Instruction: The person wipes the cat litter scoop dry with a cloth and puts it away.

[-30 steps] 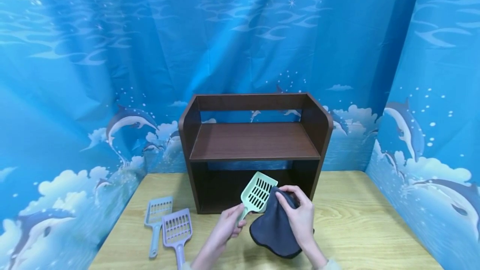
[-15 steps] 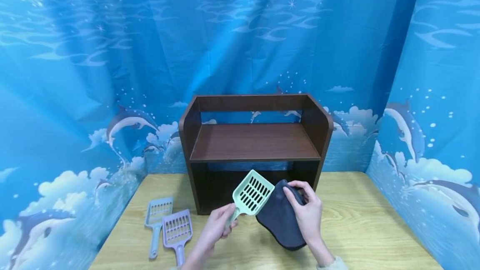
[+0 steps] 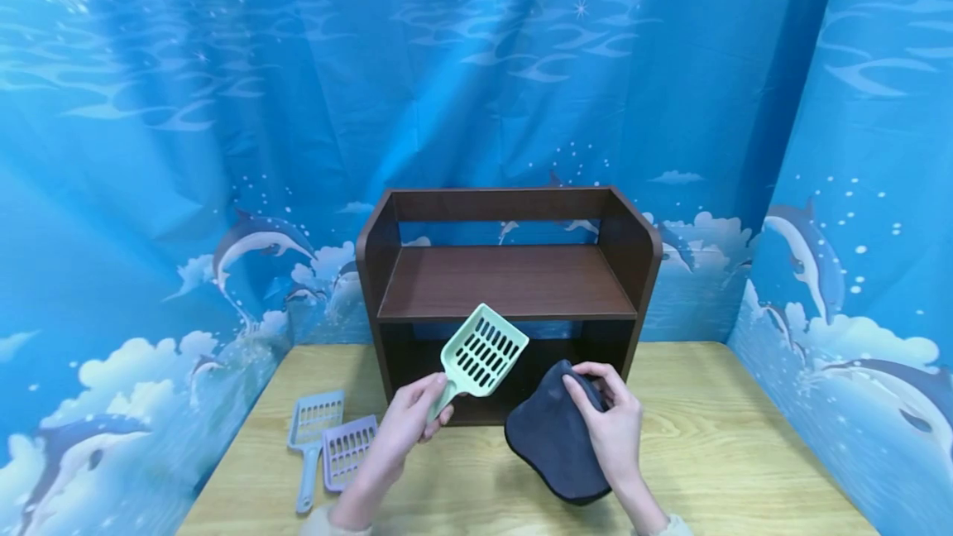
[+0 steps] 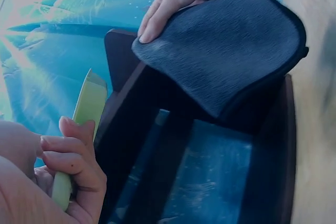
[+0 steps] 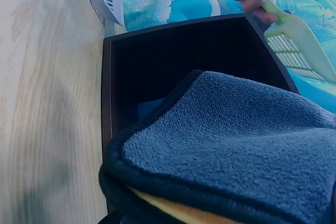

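Observation:
My left hand [image 3: 411, 418] grips the handle of a green slotted litter scoop [image 3: 484, 351], its head raised in front of the shelf's lower opening. In the left wrist view my fingers [image 4: 73, 163] curl round that handle. To the right, my right hand [image 3: 612, 424] pinches the top of a dark folded cloth [image 3: 554, 437] that hangs over the table. Fuzzy pile and a black bound edge show on the cloth [image 5: 236, 129] in the right wrist view. Scoop and cloth are apart in the head view.
A dark brown two-tier shelf [image 3: 506, 279] stands at the back of the wooden table [image 3: 715, 437]. On the left lie a blue litter scoop [image 3: 308, 453] and a purple one [image 3: 346, 449], partly behind my left forearm. A blue ocean-print curtain [image 3: 476, 64] surrounds the table.
My left hand has drawn the green scoop up and left, away from the cloth, over part of the purple scoop. My right hand has shifted slightly right with the cloth.

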A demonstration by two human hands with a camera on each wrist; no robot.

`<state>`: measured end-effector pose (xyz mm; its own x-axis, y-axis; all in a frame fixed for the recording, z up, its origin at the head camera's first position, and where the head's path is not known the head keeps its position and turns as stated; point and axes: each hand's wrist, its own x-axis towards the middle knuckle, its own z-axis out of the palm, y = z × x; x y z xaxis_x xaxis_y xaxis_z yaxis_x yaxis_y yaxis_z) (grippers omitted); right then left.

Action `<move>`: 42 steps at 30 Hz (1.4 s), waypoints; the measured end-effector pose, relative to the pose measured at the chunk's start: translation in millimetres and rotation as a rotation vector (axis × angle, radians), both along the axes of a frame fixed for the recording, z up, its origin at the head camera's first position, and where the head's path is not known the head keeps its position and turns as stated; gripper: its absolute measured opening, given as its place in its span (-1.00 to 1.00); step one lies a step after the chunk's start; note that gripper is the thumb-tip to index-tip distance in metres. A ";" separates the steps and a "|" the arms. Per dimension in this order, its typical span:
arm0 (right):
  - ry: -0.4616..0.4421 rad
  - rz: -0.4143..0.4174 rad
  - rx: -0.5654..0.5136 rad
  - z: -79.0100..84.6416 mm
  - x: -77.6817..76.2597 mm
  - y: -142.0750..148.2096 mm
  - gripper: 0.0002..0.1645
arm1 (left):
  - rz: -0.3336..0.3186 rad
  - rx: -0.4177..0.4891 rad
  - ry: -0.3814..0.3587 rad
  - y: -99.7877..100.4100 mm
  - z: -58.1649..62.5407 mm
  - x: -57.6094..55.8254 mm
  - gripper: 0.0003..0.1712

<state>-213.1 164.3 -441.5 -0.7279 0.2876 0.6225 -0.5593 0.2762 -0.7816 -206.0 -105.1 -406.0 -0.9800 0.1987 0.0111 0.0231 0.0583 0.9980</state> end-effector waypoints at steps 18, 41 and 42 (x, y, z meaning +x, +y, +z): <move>0.005 0.031 0.000 7.7 2.1 -8.6 -0.76 | 0.151 0.077 0.127 -11.2 59.2 -31.9 -0.71; -0.036 0.043 -0.018 -7.0 -6.0 -10.7 -0.76 | 0.063 -0.115 0.016 -22.6 92.7 -112.2 -0.56; -0.040 0.042 -0.021 -5.8 -4.9 -10.9 -0.76 | 0.063 -0.123 0.013 -21.9 92.9 -114.5 -0.56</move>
<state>-218.0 153.4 -447.3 -0.7639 0.2687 0.5867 -0.5381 0.2367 -0.8090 -320.5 -127.0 -313.1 -0.9905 0.1376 0.0035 0.0287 0.1816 0.9830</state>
